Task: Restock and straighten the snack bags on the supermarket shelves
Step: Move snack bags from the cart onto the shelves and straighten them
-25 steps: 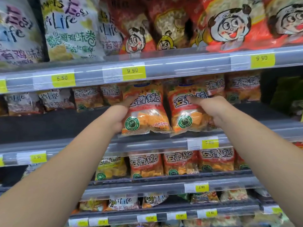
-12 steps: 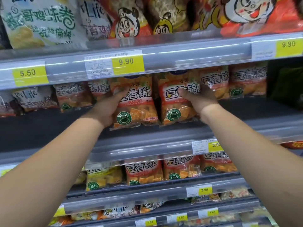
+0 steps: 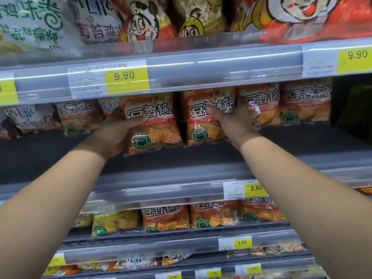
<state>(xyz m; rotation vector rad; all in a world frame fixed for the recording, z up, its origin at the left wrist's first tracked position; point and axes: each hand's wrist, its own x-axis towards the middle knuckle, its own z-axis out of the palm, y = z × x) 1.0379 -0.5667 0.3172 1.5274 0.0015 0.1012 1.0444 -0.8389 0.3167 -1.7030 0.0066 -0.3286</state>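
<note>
A second ago both bags hung over the front rail (image 3: 161, 190) below my wrists. Half a second ago they had cleared it. Now they are deeper in, with more of the dark shelf deck (image 3: 302, 141) showing beneath them, and they are closer to the back row.

My left hand (image 3: 114, 133) grips the left guoba bag (image 3: 153, 125), thumb across its front and fingers behind its edge. My right hand (image 3: 231, 121) grips the right guoba bag (image 3: 201, 135) the same way, thumb laid over the printed name. A narrow dark gap parts the two bags. Their tops sit just under the upper rail (image 3: 201, 65). I cannot tell whether their bottoms rest on the deck.

By count I hold two orange bags. Two more of the same stand just past my right hand, the nearer one (image 3: 259, 105) and the farther one (image 3: 306, 101). Two partly hidden ones (image 3: 78, 117) stand past my left hand, then one white bag (image 3: 30, 117). Above my knuckles are two yellow 9.90 tags (image 3: 126, 77). Below my wrists are two 3.90 tags (image 3: 255, 188), and on the shelf under them three orange bags (image 3: 165, 218) and one yellow bag (image 3: 114, 222).
</note>
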